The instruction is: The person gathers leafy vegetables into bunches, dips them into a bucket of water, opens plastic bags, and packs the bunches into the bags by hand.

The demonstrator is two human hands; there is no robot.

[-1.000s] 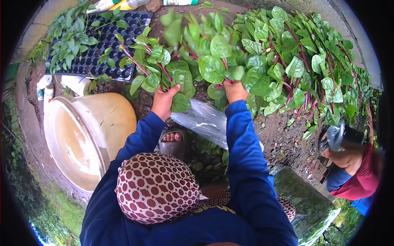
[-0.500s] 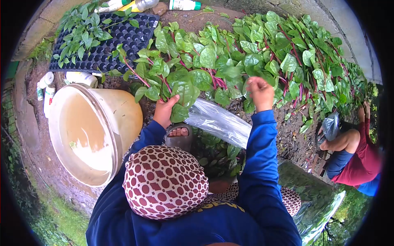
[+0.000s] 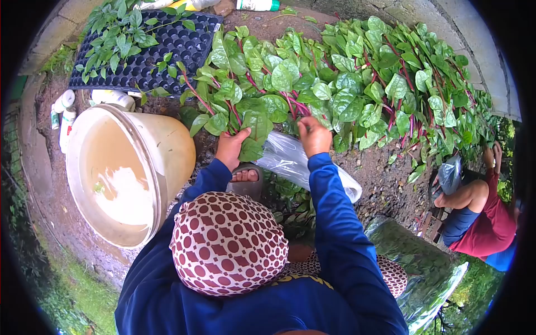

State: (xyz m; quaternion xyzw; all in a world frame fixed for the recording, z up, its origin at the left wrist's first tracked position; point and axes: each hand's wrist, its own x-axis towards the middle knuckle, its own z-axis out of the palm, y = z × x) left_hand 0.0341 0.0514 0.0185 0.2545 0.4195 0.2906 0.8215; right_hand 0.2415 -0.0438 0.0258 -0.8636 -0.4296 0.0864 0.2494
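My left hand (image 3: pixel 231 147) is closed round the stem ends of a small bunch of leafy greens (image 3: pixel 258 124) with reddish stems. My right hand (image 3: pixel 315 137), its fingers curled, is at the cut stem ends of the leafy pile (image 3: pixel 346 95); whatever is between the fingers is too small to tell. Beneath and between my hands lies a clear plastic bag (image 3: pixel 285 162), flat and partly rolled, its far end under my right forearm.
A bucket of cloudy water (image 3: pixel 177 151) stands at left. Behind it are a black seedling tray (image 3: pixel 184 53) and bottles (image 3: pixel 68 120). A filled plastic bag (image 3: pixel 413 262) lies lower right. At the right edge, another person (image 3: pixel 486 223) crouches beside the pile.
My right hand let go of its bunch onto the pile, opened and moved right, then came back left to the stem ends. My left hand keeps its bunch.
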